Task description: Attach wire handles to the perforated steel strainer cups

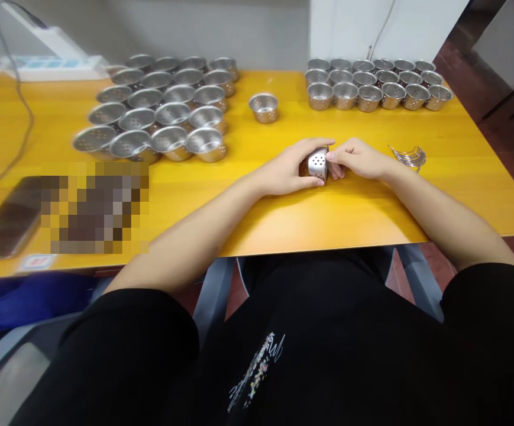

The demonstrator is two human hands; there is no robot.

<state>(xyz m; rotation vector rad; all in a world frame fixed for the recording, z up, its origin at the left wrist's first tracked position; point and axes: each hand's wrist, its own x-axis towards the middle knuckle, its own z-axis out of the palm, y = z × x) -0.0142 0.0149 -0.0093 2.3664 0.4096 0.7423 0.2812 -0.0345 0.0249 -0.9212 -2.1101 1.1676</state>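
Observation:
My left hand [287,168] is wrapped round a small metal strainer basket [317,162]. The basket lies tipped on its side, its holed bottom facing left and its rim facing right. At that rim my right hand [358,160] is closed, thumb and fingers pressed together; what they pinch, if anything, is hidden. Right of this hand a small bunch of curved metal wires [410,157] lies on the table. A single strainer basket [264,107] stands upright beyond my left hand.
Rows of upright strainer baskets stand at the left [170,142] and back right [381,94] of the yellow table [327,222]. A dark phone [12,216] and a blurred-out patch lie front left. A white power strip [57,68] with a cable sits at the back left.

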